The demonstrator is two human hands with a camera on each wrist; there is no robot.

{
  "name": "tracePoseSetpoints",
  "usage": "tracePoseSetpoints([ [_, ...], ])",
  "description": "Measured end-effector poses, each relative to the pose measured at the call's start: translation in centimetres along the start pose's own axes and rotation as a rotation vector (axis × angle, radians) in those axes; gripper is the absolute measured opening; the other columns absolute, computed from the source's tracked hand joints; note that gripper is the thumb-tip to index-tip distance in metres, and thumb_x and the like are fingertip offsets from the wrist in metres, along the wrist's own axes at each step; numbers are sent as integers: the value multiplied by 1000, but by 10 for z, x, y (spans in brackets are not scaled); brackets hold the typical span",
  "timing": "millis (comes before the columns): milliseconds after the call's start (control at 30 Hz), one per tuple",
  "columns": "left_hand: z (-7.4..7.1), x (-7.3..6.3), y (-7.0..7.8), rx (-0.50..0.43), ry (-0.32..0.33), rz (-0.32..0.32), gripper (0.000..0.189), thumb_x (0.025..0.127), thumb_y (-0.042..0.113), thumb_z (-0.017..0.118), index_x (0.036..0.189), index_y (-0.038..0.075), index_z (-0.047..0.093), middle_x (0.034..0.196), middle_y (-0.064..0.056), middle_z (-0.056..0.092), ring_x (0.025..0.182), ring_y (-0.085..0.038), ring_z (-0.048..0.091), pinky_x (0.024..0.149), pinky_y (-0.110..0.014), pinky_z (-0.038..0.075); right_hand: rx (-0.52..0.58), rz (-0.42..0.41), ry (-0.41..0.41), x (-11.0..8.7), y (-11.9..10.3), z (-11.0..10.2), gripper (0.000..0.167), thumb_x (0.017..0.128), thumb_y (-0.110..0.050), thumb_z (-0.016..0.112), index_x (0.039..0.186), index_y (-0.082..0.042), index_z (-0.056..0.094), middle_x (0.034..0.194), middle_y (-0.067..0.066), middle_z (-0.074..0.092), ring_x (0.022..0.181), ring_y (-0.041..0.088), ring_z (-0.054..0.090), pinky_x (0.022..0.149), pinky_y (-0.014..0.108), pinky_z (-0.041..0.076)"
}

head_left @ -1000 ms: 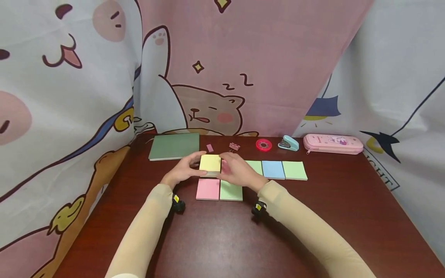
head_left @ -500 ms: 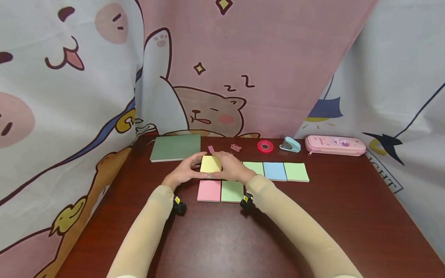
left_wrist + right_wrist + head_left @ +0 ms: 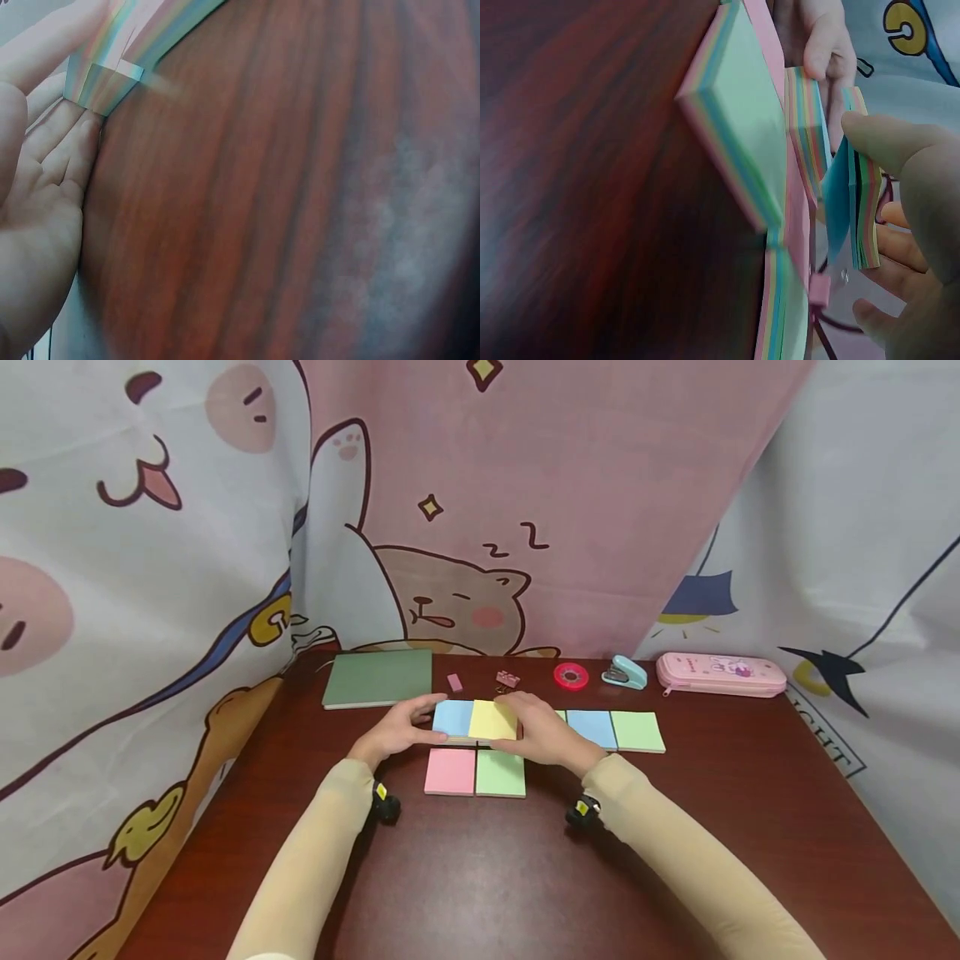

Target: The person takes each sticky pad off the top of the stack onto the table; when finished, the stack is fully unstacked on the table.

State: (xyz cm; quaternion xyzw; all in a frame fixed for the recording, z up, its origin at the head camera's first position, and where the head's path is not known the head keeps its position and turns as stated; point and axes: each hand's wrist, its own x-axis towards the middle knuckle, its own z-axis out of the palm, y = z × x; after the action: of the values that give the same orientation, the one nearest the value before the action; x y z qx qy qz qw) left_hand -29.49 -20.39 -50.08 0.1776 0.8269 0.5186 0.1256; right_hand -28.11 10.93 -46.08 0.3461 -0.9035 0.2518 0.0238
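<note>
My left hand grips a thick sticky note pad with a blue top, thumb at its near side and fingers behind. Just right of it, my right hand holds a yellow-topped sticky note pad by its near and far edges. In the right wrist view this pad is tilted up, its blue underside showing, beside the striped pad at my left hand. In front lie a pink-topped pad and a green-topped pad. The spot beneath the yellow pad is hidden.
A blue-topped pad and a green-topped pad continue the row to the right. Along the back are a green notebook, pink eraser-like block, pink clip, red tape roll, stapler and pencil case.
My right hand went left over the yellow-topped stack, then came back right with its yellow upper part, uncovering a blue top. My left hand stayed on the stack.
</note>
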Motion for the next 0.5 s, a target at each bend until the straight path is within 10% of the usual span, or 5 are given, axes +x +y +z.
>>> tracePoseSetpoints([
  [500,1,-1,0,-1,2,-9,82,89,24,88,160,15,47,163,-4,46,150,-34,42,122,-52,35,-50,-18,15,-97,26,-24,72,84,-38,89,140,-2,61,134,11,66,128,32,57,110,52,47],
])
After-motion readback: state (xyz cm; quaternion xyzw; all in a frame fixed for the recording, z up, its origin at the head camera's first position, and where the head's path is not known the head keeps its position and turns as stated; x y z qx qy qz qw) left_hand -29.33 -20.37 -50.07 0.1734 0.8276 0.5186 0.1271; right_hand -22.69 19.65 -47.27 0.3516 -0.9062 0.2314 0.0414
